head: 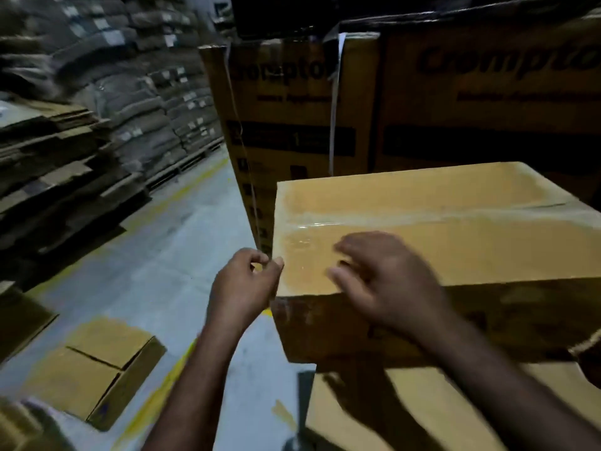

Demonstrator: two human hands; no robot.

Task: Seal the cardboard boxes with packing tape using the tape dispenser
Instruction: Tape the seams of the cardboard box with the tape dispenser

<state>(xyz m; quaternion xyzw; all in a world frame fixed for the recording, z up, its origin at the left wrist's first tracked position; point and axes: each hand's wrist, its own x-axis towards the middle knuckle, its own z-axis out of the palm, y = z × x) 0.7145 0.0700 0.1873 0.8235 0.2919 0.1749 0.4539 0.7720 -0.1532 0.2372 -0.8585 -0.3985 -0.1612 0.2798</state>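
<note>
Far left, flattened cardboard (48, 157) lies in tall piles, with sacks (146, 76) stacked on pallets behind. The grey concrete floor (182, 242) has yellow lines, and a small box (94, 366) stands on it, its flaps closed.

The left hand (242, 284) is at the near left corner of the big box (455, 196), fingers curled, thumb and forefinger meeting. It may be pinching a tape end, but I cannot tell.

The right hand (380, 281), blurred, lies over the box's top near that corner, fingers loosely spread and holding nothing. Clear tape (390, 221) runs shiny along the top seam.

This box sits on another box (422, 405). Behind stand tall printed cartons (292, 109), one with a white strap (334, 102).
</note>
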